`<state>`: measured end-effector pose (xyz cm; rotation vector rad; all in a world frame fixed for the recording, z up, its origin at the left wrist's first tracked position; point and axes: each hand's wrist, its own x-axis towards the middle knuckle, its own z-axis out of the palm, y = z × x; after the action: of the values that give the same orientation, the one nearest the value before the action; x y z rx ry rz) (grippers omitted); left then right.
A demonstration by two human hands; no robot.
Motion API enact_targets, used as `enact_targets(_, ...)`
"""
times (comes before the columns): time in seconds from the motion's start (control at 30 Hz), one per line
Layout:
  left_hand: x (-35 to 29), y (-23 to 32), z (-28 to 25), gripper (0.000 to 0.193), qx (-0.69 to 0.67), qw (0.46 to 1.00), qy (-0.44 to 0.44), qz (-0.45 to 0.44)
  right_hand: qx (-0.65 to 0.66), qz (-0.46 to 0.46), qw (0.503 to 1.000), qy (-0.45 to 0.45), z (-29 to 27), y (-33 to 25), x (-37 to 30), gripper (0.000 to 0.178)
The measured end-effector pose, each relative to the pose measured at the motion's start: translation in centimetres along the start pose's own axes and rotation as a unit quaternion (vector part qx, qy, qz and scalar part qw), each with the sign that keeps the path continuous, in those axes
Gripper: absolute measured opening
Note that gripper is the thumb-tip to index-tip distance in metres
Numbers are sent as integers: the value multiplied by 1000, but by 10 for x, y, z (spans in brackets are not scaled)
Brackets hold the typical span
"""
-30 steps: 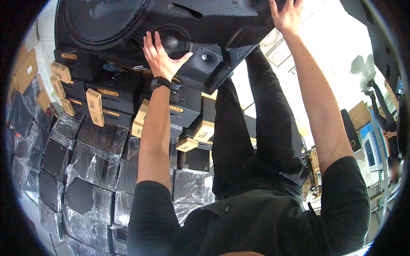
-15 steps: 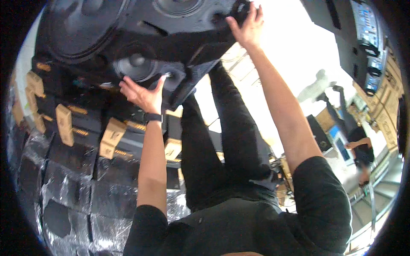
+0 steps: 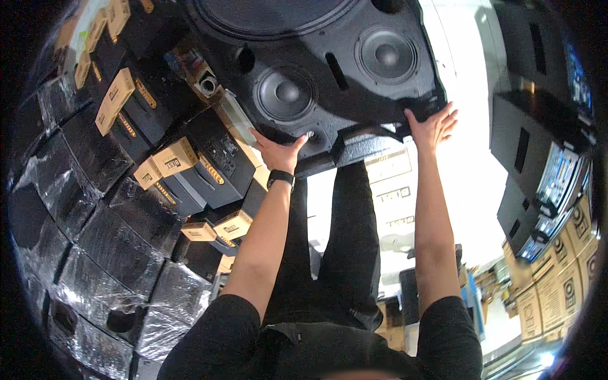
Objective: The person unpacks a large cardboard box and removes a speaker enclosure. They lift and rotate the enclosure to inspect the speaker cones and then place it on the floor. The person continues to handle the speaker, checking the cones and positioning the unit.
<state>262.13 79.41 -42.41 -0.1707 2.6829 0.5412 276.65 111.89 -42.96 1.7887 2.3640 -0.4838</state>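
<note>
A large black loudspeaker cabinet (image 3: 342, 101) fills the top middle, its front face with round cones toward me. One big woofer (image 3: 278, 12) is cut off by the upper edge, with two smaller cones nearer to me. My left hand (image 3: 278, 152), with a black band at the wrist, grips the cabinet's near left corner, thumb on the front face by a round hole. At the near right corner my right hand (image 3: 434, 130) has its thumb on the front edge and its fingers stretched along the side. The cabinet's far end is out of view.
Black cabinets (image 3: 218, 155) with small cardboard boxes (image 3: 174, 158) on them stand close on the left. Beyond them are stacked units in clear film (image 3: 120, 253). Black equipment (image 3: 522, 145) and brown cartons (image 3: 557, 285) line the right side. My legs are below the cabinet.
The loudspeaker cabinet and both hands have shifted right in view, and the cabinet has turned, showing more of its front. The surroundings have swung round. Both hands keep their hold.
</note>
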Motion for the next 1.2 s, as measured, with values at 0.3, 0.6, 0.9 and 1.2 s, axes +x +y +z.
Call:
enact_targets(0.3, 6, -16, -10, 151, -52, 994, -98, 0, -35, -150, 988, 0, -5, -37, -11, 113)
enact_targets(0.6, 48, -64, -41, 102, -259, 938, -166, -159, 82, -294, 952, 26, -25, -90, 34, 81)
enact_targets(0.9, 232, -10, -141, 44, -291, 953, -66, 49, 231, -173, 951, -113, -22, -173, 44, 48)
enact_targets(1.2, 525, 205, -149, 26, -74, 865, -14, 497, 328, 77, 926, -167, 60, -245, -44, 37)
